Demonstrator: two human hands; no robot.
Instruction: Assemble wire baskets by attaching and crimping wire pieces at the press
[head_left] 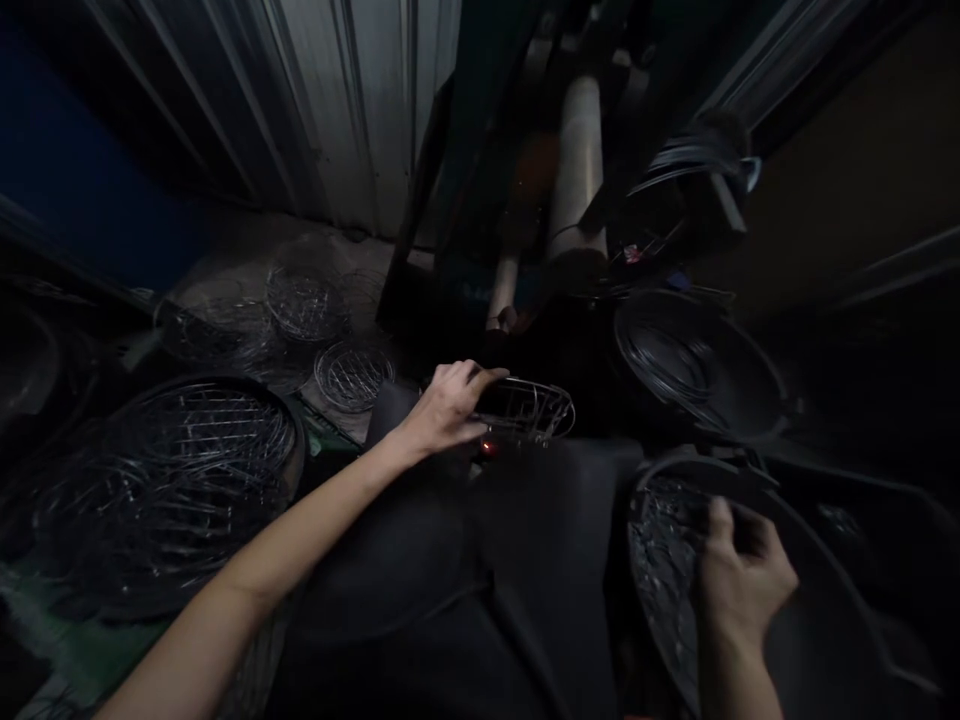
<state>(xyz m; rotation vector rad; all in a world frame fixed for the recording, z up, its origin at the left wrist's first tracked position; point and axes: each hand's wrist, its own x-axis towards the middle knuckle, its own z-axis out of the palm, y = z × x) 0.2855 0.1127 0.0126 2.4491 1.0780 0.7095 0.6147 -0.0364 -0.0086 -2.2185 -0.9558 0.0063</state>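
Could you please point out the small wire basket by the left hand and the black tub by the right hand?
small wire basket [532, 410], head view, curved wire side
black tub [675, 467], head view, rim

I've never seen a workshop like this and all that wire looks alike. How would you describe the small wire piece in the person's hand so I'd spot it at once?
Below the corrugated metal wall, round wire racks lie in loose stacks. Just right of them, the person's left hand grips an oval wire basket. It stands out as the narrow oval piece held up in the hand, not a round rack lying in a stack.
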